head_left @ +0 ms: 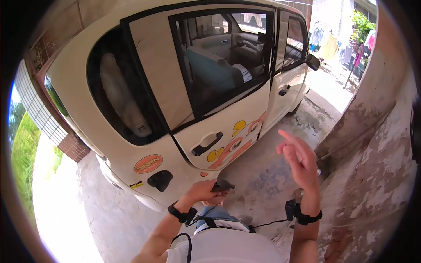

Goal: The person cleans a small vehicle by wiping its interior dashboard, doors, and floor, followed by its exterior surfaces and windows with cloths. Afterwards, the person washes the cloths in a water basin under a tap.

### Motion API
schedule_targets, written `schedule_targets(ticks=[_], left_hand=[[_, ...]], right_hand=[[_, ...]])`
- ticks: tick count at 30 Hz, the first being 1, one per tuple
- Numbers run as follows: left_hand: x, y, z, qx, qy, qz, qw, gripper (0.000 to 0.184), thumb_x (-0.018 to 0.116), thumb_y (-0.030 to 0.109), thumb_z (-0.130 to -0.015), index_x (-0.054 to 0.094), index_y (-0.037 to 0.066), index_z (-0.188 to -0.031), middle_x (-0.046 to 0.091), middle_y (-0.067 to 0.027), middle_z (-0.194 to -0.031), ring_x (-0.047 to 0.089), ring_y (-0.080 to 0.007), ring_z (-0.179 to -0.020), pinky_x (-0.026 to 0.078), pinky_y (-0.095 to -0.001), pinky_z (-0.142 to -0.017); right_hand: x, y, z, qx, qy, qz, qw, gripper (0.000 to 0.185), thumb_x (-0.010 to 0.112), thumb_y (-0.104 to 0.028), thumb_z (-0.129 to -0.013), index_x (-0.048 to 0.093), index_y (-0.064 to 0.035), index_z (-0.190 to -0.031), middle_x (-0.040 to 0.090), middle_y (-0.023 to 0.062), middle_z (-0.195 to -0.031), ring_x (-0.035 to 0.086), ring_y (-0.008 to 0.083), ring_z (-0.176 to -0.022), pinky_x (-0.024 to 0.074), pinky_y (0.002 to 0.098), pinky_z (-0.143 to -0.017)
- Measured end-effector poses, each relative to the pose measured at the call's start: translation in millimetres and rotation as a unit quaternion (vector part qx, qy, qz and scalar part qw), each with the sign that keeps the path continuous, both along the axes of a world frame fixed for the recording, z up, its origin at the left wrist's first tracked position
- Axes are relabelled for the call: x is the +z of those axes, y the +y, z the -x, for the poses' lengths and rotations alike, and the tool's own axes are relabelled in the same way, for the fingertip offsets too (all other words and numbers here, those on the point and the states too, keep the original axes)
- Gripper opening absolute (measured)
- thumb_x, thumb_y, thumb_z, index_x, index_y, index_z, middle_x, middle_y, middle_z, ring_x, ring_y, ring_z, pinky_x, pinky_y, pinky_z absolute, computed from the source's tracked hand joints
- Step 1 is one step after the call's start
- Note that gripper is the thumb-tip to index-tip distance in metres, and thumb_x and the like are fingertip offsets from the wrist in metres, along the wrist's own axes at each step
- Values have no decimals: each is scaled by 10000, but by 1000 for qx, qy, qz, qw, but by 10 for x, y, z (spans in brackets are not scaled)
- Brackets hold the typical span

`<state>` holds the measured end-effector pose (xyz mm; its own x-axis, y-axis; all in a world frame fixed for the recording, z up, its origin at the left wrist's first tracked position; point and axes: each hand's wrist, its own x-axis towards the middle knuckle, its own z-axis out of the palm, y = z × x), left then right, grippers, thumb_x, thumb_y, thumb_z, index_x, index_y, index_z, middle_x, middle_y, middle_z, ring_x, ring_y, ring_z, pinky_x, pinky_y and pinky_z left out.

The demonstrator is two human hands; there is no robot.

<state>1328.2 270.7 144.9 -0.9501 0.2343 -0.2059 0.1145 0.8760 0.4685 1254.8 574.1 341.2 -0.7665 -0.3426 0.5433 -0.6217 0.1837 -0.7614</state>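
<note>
My left hand (203,192) is closed around a dark grey object (223,186) with a blunt, rounded end, held low in front of my body. Its kind is hard to make out, as my fingers cover part of it. Raised at the right, my right hand (301,163) holds nothing; the index finger is stretched out and the others are partly bent. Both hands are beside a cream-coloured small car (180,153). A black fitting (160,180) sits on its rear side panel, below an orange oval sticker (148,164). The rear door has a black handle (207,143).
A wall with peeling paint (372,175) runs close along the right. Concrete floor (267,175) lies between it and the car. A side mirror (312,62) juts out toward the front. Hanging clothes (331,46) show beyond, in bright light.
</note>
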Motion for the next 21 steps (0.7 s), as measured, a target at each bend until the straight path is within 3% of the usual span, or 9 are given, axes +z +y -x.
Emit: schedule_targets(ticks=[2, 3, 7, 10, 16, 18, 20, 21], left_hand=[[40, -61, 7, 0, -3, 8, 1000, 480, 634, 447, -842, 532, 54, -1096, 657, -199, -950, 628, -392, -916, 494, -475, -745], [55, -74, 19, 2, -2, 10, 1000, 474, 632, 446, -844, 532, 53, -1091, 657, -198, -954, 628, -391, -915, 494, -474, -745], [38, -36, 60, -8, -35, 41, 999, 557, 636, 465, -843, 527, 43, -1190, 655, -208, -1017, 611, -388, -981, 488, -458, -787], [44, 8, 155, 1, -23, 15, 1000, 533, 640, 451, -842, 533, 54, -1180, 656, -211, -1029, 611, -389, -994, 488, -456, -800], [-45, -29, 125, 25, -25, -9, 999, 664, 655, 427, -837, 421, 97, -1364, 654, -227, -1026, 610, -411, -983, 486, -454, -809], [99, -54, 376, -2, -17, 21, 1000, 663, 657, 427, -836, 425, 96, -1361, 656, -226, -1021, 612, -412, -975, 488, -451, -801], [54, -4, 128, 40, -36, 28, 998, 662, 662, 428, -833, 434, 93, -1356, 659, -225, -1010, 614, -414, -959, 492, -447, -786], [-57, -68, 172, 13, -55, 35, 998, 584, 653, 430, -840, 483, 71, -1267, 661, -214, -989, 617, -407, -949, 495, -451, -770]], right_hand=[[581, 80, -26, 62, 65, 113, 990, 532, 408, -413, -1009, 519, -15, -1344, 655, 90, -1001, 607, 168, -915, 450, 302, -794], [933, 111, -57, 177, 52, 196, 963, 740, 320, -544, -996, 319, 42, -1448, 598, 148, -1163, 583, 205, -1012, 437, 318, -783], [1611, 231, 32, 302, 155, 236, 911, 737, 313, -543, -997, 319, 40, -1448, 599, 153, -1163, 586, 213, -1015, 436, 325, -796], [1746, 254, 56, 328, 179, 230, 898, 735, 309, -543, -998, 319, 40, -1447, 600, 157, -1164, 588, 219, -1017, 435, 330, -806], [1782, 189, 187, 322, 177, 235, 900, 732, 299, -541, -1000, 319, 38, -1446, 602, 164, -1166, 592, 231, -1022, 434, 341, -825], [1779, 146, 232, 323, 180, 234, 899, 731, 296, -541, -1000, 319, 37, -1446, 602, 166, -1166, 594, 235, -1024, 433, 345, -832], [1797, 80, 304, 333, 177, 229, 897, 729, 293, -541, -1001, 319, 37, -1446, 603, 168, -1167, 595, 239, -1025, 433, 349, -839], [1813, 42, 338, 344, 175, 226, 895, 729, 291, -540, -1001, 319, 37, -1446, 603, 170, -1167, 596, 241, -1026, 432, 351, -842]])
